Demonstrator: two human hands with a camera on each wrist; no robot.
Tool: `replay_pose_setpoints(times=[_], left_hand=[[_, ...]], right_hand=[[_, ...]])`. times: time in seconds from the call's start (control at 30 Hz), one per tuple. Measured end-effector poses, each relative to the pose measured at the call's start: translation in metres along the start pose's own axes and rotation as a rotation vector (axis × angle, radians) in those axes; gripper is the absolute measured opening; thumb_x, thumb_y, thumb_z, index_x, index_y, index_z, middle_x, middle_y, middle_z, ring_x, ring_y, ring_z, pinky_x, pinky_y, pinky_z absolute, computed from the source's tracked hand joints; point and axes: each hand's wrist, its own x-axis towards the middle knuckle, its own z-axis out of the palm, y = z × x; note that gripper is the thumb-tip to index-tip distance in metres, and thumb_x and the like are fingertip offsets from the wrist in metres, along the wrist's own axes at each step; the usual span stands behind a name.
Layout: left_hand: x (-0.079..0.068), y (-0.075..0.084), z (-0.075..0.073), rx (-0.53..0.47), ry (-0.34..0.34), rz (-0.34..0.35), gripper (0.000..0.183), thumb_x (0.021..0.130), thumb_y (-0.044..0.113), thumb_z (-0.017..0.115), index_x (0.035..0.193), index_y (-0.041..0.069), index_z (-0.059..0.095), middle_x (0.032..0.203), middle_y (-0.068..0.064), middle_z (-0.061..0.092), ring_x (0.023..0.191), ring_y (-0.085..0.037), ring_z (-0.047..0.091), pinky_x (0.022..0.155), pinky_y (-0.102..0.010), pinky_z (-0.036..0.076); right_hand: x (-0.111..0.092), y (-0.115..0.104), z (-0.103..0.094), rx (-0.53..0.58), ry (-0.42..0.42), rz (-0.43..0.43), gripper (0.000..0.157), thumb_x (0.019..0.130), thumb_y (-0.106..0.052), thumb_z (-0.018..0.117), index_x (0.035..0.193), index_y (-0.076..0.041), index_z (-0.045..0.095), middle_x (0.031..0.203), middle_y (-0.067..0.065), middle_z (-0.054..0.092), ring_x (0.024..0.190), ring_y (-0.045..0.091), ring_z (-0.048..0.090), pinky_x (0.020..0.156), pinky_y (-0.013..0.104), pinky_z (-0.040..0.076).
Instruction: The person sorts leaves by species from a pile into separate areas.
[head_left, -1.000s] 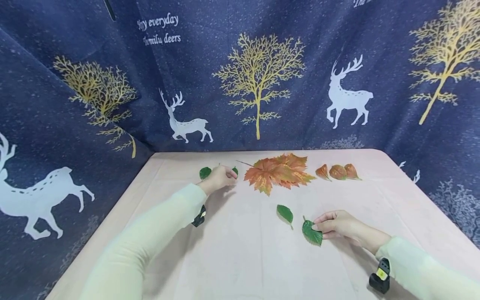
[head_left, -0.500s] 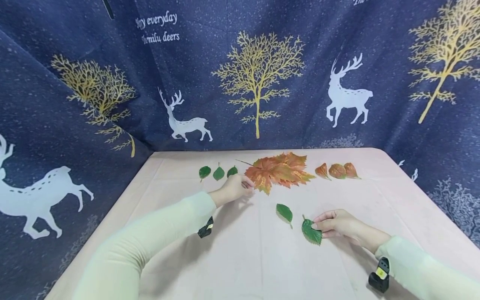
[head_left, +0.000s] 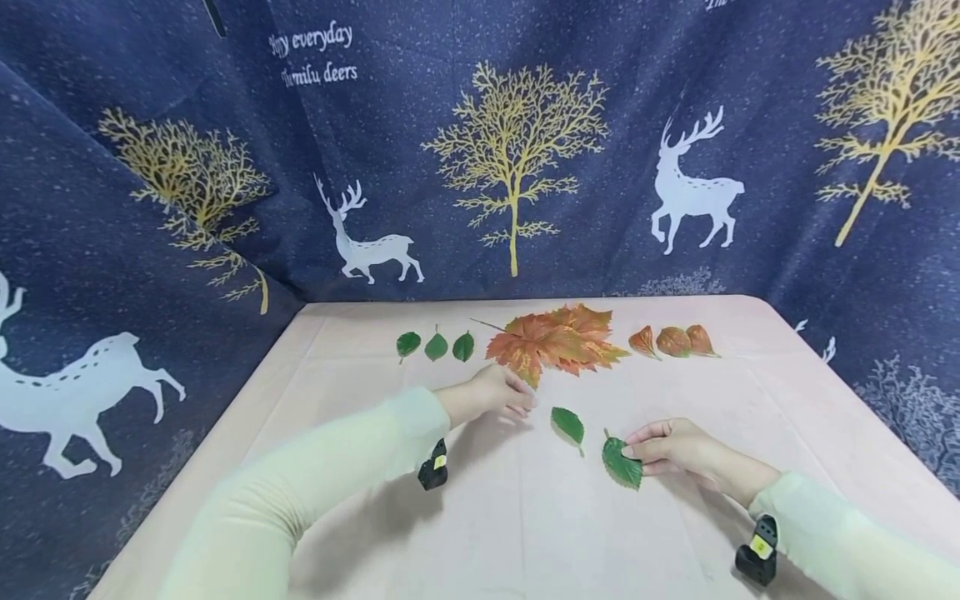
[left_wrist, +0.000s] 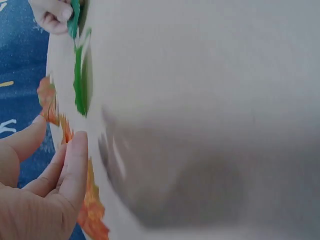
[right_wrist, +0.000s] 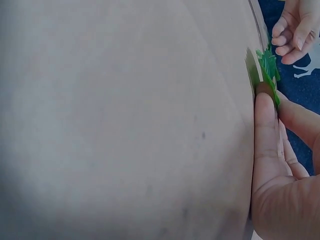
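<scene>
My right hand [head_left: 678,450] pinches the edge of a green leaf [head_left: 621,464] between thumb and fingers, just over the table. In the right wrist view the thumb and fingers nip that leaf [right_wrist: 270,67]. Left of it, a second green leaf [head_left: 567,427] lies on the cloth. My left hand [head_left: 497,392] hovers between that loose leaf and the large orange maple leaves [head_left: 555,342], partly in front of their lower edge. Nothing sits between its fingers. The left wrist view shows its thumb and fingertips [left_wrist: 77,145] apart.
Three small green leaves [head_left: 436,345] lie in a row at the back left of the pale table [head_left: 420,550]. Three small reddish leaves [head_left: 674,342] lie at the back right. A dark blue deer-and-tree cloth [head_left: 465,50] hangs behind the table.
My left hand has come away from the small green leaves at the back left, moving right and nearer to the loose green leaf. The right hand keeps its leaf in place.
</scene>
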Motion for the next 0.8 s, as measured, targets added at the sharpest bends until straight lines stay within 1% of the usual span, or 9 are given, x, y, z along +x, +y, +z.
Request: replay_pose_setpoints(times=[0.1,0.2,0.33,0.43,0.5,0.63,0.73,0.8], left_hand=[[0.001,0.0,0.007,-0.05,-0.042,-0.017,0.021,0.086,0.002,0.07,0.104,-0.008,0.069,0.097,-0.022,0.073,0.083,-0.028,0.073,0.073,-0.031,0.061],[0.0,-0.001,0.012,-0.092,-0.071,-0.047,0.02,0.087,0.001,0.067,0.104,-0.009,0.067,0.096,-0.024,0.072,0.079,-0.026,0.072,0.073,-0.031,0.061],[-0.002,-0.005,0.019,-0.148,-0.108,-0.088,0.021,0.088,0.005,0.069,0.104,-0.009,0.067,0.095,-0.022,0.072,0.076,-0.022,0.071,0.074,-0.031,0.061],[-0.001,-0.008,0.025,-0.191,-0.125,-0.102,0.023,0.087,0.007,0.071,0.103,-0.009,0.068,0.094,-0.022,0.072,0.077,-0.022,0.071,0.074,-0.031,0.061],[0.001,-0.009,0.029,-0.211,-0.119,-0.11,0.024,0.087,0.009,0.072,0.101,-0.009,0.068,0.092,-0.022,0.073,0.078,-0.024,0.072,0.073,-0.031,0.061],[0.004,-0.007,0.036,-0.248,-0.08,-0.126,0.025,0.086,0.009,0.073,0.1,-0.01,0.068,0.091,-0.024,0.072,0.082,-0.029,0.073,0.072,-0.031,0.061],[0.004,-0.005,0.038,-0.26,-0.063,-0.13,0.024,0.085,0.007,0.073,0.1,-0.011,0.067,0.091,-0.024,0.072,0.08,-0.028,0.073,0.072,-0.031,0.061],[0.005,-0.005,0.039,-0.247,-0.056,-0.132,0.021,0.084,0.005,0.073,0.098,-0.01,0.068,0.088,-0.022,0.072,0.076,-0.025,0.073,0.071,-0.03,0.061]], right_hand=[[0.0,-0.001,0.001,0.002,0.002,0.001,0.028,0.088,-0.009,0.068,0.109,0.009,0.064,0.086,-0.005,0.072,0.076,0.009,0.069,0.072,0.025,0.059],[-0.001,-0.002,0.001,0.0,-0.003,-0.003,0.029,0.088,-0.009,0.068,0.11,0.011,0.064,0.087,-0.004,0.072,0.078,0.01,0.069,0.073,0.026,0.06],[-0.001,-0.002,0.002,-0.009,-0.01,-0.006,0.03,0.088,-0.008,0.067,0.109,0.012,0.062,0.089,-0.002,0.072,0.08,0.012,0.07,0.074,0.028,0.06],[-0.001,-0.001,0.003,-0.007,-0.011,-0.005,0.03,0.088,-0.009,0.067,0.109,0.012,0.062,0.089,-0.002,0.073,0.08,0.012,0.07,0.074,0.028,0.06],[-0.001,0.0,0.002,-0.003,-0.011,-0.008,0.03,0.088,-0.009,0.067,0.109,0.012,0.062,0.089,-0.002,0.073,0.08,0.012,0.07,0.074,0.028,0.06],[0.0,0.0,0.001,0.003,-0.002,-0.005,0.029,0.088,-0.009,0.068,0.109,0.01,0.064,0.088,-0.003,0.072,0.079,0.01,0.07,0.073,0.026,0.06],[0.002,0.0,0.0,0.006,0.002,0.006,0.027,0.088,-0.009,0.068,0.108,0.009,0.064,0.087,-0.004,0.072,0.078,0.009,0.069,0.072,0.025,0.06],[0.002,0.0,0.0,0.006,-0.002,0.005,0.028,0.088,-0.009,0.067,0.109,0.01,0.064,0.088,-0.003,0.072,0.078,0.01,0.069,0.072,0.026,0.06]])
